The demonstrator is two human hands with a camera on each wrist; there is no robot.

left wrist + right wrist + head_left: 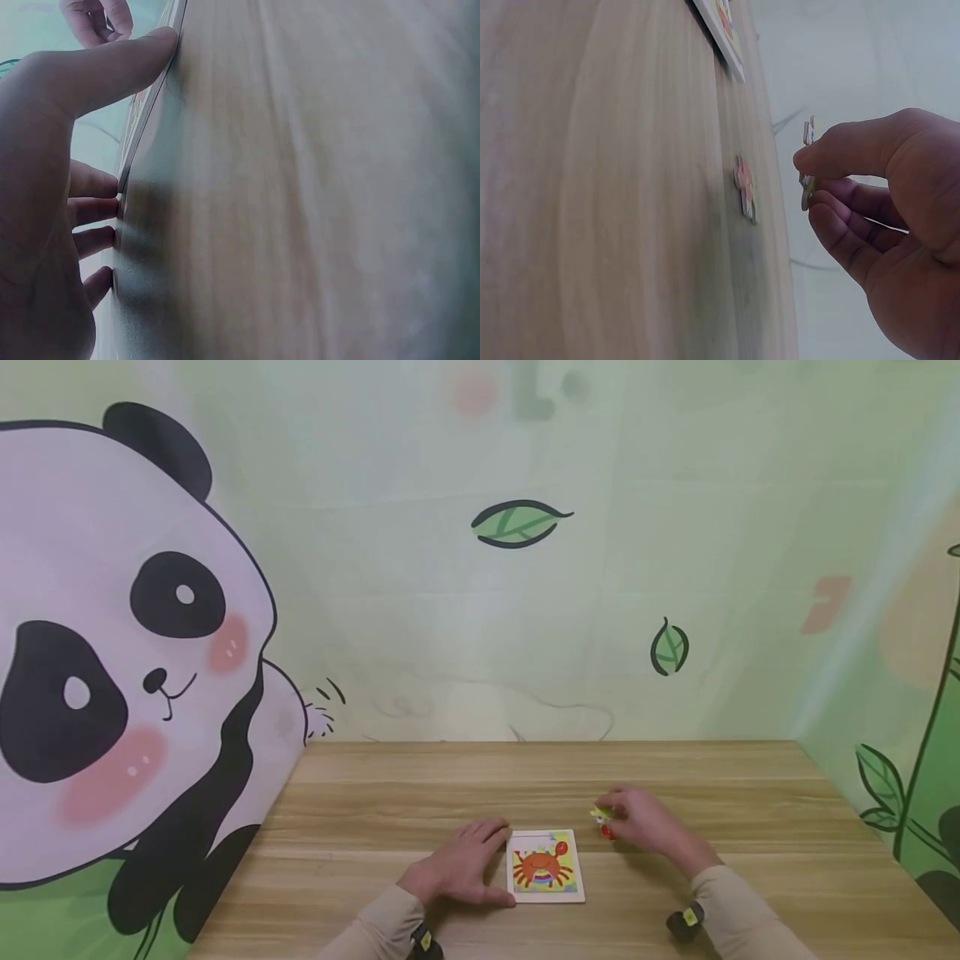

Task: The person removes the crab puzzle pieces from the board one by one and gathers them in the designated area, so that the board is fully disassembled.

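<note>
A square puzzle board (547, 897) with a pale frame and a red crab picture lies flat on the table. My left hand (468, 864) rests along the board's left side, its thumb touching the near left corner and its fingers spread by the edge. To the right of the board, my right hand (641, 818) pinches a small jigsaw piece (808, 196) between thumb and fingertips, raised off the tabletop. Below that hand, a second jigsaw piece (744, 187), partly red, lies on the wood. In the head view, the right fingers partly cover the held piece.
The wood-grain table (360, 810) runs back to a pale green backdrop (420, 610) printed with leaves. A large printed panda (172, 685) fills the left side. Dark wrist cameras sit at both sleeves.
</note>
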